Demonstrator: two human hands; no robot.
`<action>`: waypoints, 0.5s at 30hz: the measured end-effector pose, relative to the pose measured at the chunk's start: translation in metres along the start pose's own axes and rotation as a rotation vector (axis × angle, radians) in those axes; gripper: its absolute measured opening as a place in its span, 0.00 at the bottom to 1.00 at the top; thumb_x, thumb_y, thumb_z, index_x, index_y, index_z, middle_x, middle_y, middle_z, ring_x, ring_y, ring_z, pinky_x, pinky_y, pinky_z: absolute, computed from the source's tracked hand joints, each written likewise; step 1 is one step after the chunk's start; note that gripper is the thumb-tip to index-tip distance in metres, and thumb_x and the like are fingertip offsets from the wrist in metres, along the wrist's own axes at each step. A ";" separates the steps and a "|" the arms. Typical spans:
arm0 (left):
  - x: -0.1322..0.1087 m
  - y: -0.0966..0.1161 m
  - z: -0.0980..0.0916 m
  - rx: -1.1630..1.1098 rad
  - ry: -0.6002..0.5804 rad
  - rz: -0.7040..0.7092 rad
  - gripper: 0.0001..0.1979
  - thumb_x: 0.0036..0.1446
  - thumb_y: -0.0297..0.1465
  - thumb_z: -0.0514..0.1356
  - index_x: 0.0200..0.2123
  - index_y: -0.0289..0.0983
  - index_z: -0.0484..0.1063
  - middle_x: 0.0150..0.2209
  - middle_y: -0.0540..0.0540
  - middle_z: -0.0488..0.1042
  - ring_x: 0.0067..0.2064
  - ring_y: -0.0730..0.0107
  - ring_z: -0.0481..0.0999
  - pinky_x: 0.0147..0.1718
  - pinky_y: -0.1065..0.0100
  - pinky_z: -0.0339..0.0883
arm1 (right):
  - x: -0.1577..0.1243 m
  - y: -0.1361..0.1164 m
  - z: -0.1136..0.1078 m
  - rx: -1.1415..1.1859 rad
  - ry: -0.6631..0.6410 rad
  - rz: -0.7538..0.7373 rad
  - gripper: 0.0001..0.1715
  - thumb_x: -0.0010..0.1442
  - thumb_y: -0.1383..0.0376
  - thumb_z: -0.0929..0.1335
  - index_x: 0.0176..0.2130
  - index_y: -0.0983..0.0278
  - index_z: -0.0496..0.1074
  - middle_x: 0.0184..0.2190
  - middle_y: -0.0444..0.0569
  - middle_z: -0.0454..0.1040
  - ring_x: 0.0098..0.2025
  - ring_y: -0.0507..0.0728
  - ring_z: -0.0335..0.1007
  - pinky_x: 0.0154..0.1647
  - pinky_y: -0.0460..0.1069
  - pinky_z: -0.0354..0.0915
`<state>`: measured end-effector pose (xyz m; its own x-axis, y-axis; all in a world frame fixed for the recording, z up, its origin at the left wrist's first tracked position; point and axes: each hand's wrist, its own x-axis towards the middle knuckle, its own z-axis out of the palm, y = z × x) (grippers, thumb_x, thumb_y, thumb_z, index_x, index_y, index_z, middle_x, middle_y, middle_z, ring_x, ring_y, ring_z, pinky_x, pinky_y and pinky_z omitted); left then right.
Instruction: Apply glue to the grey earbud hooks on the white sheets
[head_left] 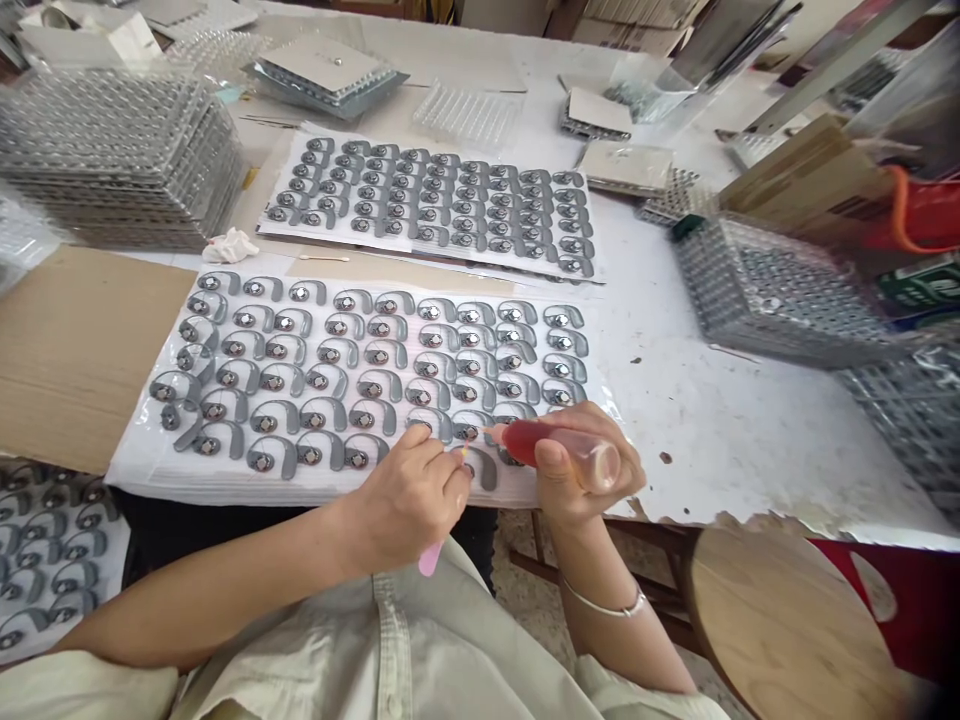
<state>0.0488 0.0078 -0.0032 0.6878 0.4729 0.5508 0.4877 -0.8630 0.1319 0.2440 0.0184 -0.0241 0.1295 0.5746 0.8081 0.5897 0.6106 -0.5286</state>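
My left hand (420,490) is closed around a slim pink-handled tool (429,560); its fine tip, too small to identify, sits by the front row of parts. My right hand (592,470) grips a clear squeeze bottle (559,452) of red liquid, tilted so its narrow nozzle points left at a grey hook-shaped part (480,425) with a round metal centre. Rows of these parts lie on a white foam sheet (150,460) under my hands, some of them hidden by my fingers. Both tips are close together over the same area.
A second sheet of grey parts (435,205) lies behind. Tall stacks of clear trays (112,150) stand at the left, more trays (772,290) at the right. A cotton swab (325,259) and crumpled tissue (231,246) lie between. A round wooden stool (787,620) is below the table edge.
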 end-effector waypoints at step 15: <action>0.000 -0.001 0.000 -0.010 -0.001 0.006 0.10 0.60 0.18 0.52 0.27 0.34 0.66 0.22 0.47 0.70 0.27 0.68 0.67 0.29 0.64 0.57 | -0.001 0.000 0.000 -0.018 -0.040 -0.005 0.08 0.54 0.63 0.71 0.32 0.64 0.70 0.25 0.46 0.72 0.23 0.53 0.64 0.22 0.49 0.61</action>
<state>0.0480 0.0083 -0.0032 0.6913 0.4675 0.5510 0.4780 -0.8677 0.1365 0.2444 0.0176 -0.0249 0.0950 0.5930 0.7996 0.6046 0.6037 -0.5195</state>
